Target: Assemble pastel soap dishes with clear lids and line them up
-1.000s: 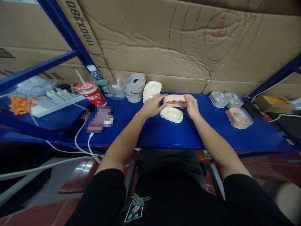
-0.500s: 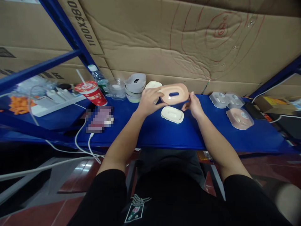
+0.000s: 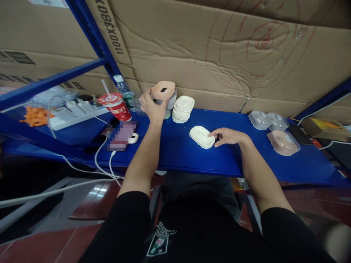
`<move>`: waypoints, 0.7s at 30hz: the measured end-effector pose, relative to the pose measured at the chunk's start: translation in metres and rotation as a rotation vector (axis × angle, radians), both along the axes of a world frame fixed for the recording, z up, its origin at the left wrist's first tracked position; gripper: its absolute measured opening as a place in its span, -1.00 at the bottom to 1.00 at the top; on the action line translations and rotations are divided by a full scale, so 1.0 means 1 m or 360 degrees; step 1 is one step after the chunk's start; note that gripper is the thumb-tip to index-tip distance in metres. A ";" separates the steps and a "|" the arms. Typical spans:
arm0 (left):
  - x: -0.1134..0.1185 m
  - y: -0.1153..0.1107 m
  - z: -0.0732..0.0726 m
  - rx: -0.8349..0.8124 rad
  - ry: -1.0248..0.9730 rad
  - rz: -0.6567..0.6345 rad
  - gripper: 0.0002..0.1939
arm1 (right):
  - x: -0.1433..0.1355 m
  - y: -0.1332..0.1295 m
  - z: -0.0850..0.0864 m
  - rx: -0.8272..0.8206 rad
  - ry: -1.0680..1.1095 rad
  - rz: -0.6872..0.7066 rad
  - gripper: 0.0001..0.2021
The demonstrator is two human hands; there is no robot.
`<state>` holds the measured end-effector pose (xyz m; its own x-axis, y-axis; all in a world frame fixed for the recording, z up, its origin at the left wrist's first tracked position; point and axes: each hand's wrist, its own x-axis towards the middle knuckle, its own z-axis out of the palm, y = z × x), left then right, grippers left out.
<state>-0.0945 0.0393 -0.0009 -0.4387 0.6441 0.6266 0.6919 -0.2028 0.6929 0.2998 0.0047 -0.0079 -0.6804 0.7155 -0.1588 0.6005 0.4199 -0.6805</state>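
My left hand (image 3: 155, 106) is wrapped round a peach-coloured shell with an oval hole (image 3: 163, 90), which sits on top of a stack of grey shells (image 3: 170, 102). Just right of that stack stands a pile of cream lids (image 3: 183, 108). A cream oval piece (image 3: 202, 137) lies on the blue table before me, and the fingertips of my right hand (image 3: 225, 136) pinch its right edge.
A red cup with a straw (image 3: 117, 106), a bottle (image 3: 125, 93) and a phone (image 3: 122, 136) with cables are on the left of the blue table (image 3: 197, 160). Clear packs (image 3: 283, 142) lie at the right. Cardboard (image 3: 192, 47) stands behind.
The peach shell has gone left from between my hands onto the grey stack, still in my left hand. My right hand has come down to the cream piece.
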 end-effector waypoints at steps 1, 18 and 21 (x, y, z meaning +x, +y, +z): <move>0.003 0.000 0.001 -0.0017 -0.0013 0.0008 -0.13 | -0.002 -0.001 -0.002 0.0009 0.0001 -0.0011 -0.40; 0.023 -0.007 0.001 -0.0063 0.0104 0.0094 0.01 | -0.097 0.066 0.017 0.1016 0.0535 -0.0527 -0.86; 0.022 -0.008 -0.001 -0.0063 0.0114 0.0088 -0.02 | -0.137 0.087 0.013 0.0991 0.0472 -0.0572 -0.88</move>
